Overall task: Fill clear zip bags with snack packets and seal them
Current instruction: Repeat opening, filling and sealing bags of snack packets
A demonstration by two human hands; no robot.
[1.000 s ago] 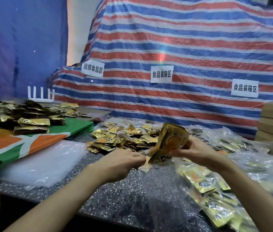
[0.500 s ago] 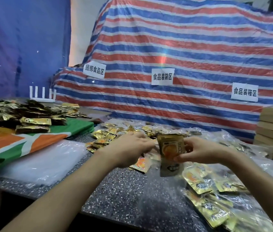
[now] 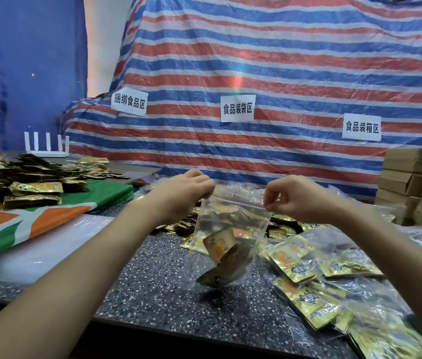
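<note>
- Presently, a clear zip bag (image 3: 230,224) is held up above the desk (image 3: 153,294), its top corners pinched by the curled fingers of the left hand (image 3: 181,195) and the right hand (image 3: 298,198).
- A few gold snack packets (image 3: 221,246) are seen tumbled at the bag's bottom, hanging below the fingers.
- The mouth looks unsealed; if the strip is pressed unevenly, a gap could be left and packets spilled.
- A packet corner could be caught in the zip if the bag is tilted.
- Loose gold packets (image 3: 305,301) are strewn beneath the right fingers on the speckled dark surface.
- Beyond the fingers, a striped tarpaulin (image 3: 256,60) bearing paper labels (image 3: 237,108) is hung; cardboard boxes (image 3: 417,182) are stacked to the right.
</note>
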